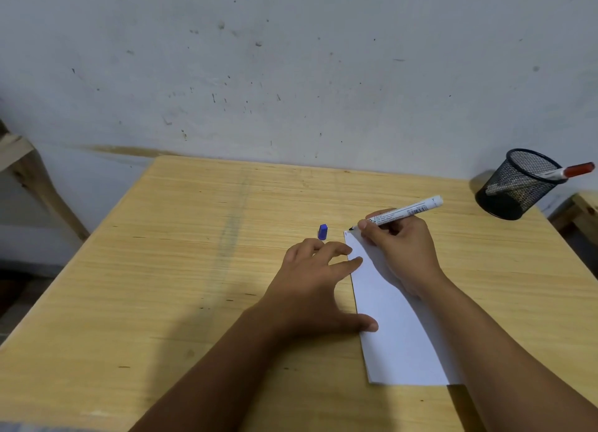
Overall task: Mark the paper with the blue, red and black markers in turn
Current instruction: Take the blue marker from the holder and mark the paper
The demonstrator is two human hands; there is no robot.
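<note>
Thin white paper [398, 328] looks light and slippery, so the left hand [310, 286] lies flat, fingers [343, 263] spread, pinning its edge to the desk [194, 270]. Right hand [401, 250] fingers are closed low around the stiff marker [404, 212].

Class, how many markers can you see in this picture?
2. One marker is in the right hand, tip at the paper; the red-capped marker leans in the mesh cup, which may hide more.

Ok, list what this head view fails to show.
- Marks on the paper: right hand covers the area by the marker tip.
- Marker's printed label: too small to read.
- Black marker: not visible; the mesh pen holder blurs its contents, only the red marker sticks out.
- Paper's right edge: under the right forearm.
</note>
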